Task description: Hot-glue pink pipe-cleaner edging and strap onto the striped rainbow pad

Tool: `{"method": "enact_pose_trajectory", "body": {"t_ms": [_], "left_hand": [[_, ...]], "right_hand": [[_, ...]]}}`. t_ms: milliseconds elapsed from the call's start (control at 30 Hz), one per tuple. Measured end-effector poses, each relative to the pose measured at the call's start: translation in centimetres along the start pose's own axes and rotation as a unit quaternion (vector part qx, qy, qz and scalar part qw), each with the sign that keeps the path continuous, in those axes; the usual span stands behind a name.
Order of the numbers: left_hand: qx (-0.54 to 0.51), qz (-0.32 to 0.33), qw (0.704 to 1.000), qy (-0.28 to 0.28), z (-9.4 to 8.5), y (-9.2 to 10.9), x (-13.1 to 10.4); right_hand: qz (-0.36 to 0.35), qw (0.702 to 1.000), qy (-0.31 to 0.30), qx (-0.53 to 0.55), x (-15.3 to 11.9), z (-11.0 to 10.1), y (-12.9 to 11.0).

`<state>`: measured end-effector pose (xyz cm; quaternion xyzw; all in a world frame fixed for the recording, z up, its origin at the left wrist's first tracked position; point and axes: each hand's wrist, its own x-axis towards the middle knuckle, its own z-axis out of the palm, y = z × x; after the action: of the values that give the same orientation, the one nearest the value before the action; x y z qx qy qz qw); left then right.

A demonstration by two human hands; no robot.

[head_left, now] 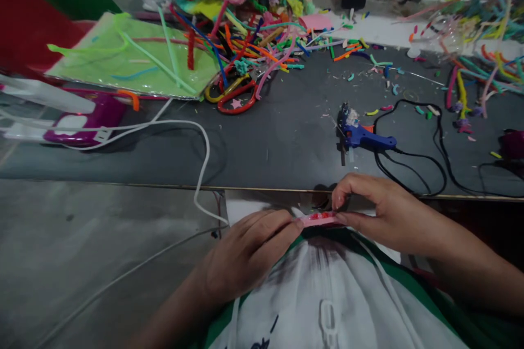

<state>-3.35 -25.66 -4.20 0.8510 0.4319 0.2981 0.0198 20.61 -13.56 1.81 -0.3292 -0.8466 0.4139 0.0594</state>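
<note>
Just past the table's front edge, close to my body, I hold a small pink piece with red bits along its top (319,219); it is seen edge-on and its exact kind cannot be made out. My left hand (256,248) pinches its left end between thumb and fingers. At the right end, my right hand (372,207) grips it with the thumb, the index finger curled above. A blue hot glue gun (370,139) lies on the table beyond my right hand, its black cord (442,158) looping to the right.
Red-handled scissors (237,103) lie near a heap of coloured pipe cleaners (245,46) on the dark table (266,147). A green plastic-wrapped packet (143,65) is at left. A purple-and-white power strip (85,120) trails a white cable (207,147) over the front edge. More pipe cleaners (487,76) lie right.
</note>
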Motion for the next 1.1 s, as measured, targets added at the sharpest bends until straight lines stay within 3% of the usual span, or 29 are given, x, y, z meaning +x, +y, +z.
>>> {"method": "enact_pose_trajectory", "body": {"t_ms": [1100], "left_hand": [[-0.026,-0.004,1.0,-0.002,0.3,-0.1,-0.3]], "right_hand": [[0.02,0.998,-0.053,-0.011,0.7,-0.1,0.1]]}}
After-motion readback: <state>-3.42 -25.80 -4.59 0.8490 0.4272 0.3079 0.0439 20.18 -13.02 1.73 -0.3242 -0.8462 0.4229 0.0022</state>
